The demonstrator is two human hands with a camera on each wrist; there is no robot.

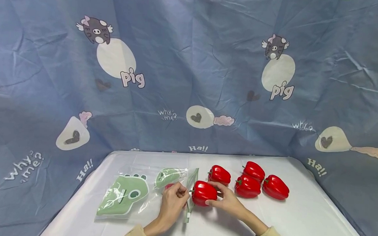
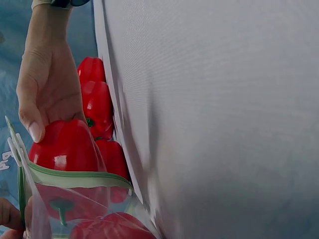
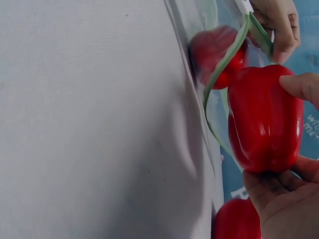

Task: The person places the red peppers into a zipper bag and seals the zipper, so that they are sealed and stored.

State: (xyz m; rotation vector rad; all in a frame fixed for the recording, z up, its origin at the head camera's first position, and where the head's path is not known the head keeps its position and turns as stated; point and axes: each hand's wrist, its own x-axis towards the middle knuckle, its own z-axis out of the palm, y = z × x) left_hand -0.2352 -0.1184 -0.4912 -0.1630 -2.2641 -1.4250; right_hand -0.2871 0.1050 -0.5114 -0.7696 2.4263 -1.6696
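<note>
One blue backdrop cloth [image 1: 165, 70] hangs behind everything, printed with two pigs; before it is one worktop [image 1: 299, 223], covered in white; on its left half lies one clear bag [image 1: 149, 201] with green cartoon prints, its mouth turned towards the right edge and trimmed with a green band [image 2: 75, 178]; the bag has one red pepper [image 3: 212, 50] in it, just inside the mouth and partly hidden by a hand in the head view. Two hands are at work near the middle of the worktop: the left hand [image 1: 173, 202] has its fingers closed on the bag's rim, pinching it; the right hand [image 1: 227, 202] is spread round a second pepper [image 1: 204, 193], thumb on one side and fingers on the other, holding it at the bag's mouth with its stem end towards the bag; that end shows through the film in the left wrist view, though whether it is past the rim I cannot tell. Six peppers can be counted in all; the other four lie loose right of centre towards the far edge, a single pepper [image 1: 219, 175] nearest the right hand and a close group of three [image 1: 247, 187] beyond it, nearer the far right corner.
</note>
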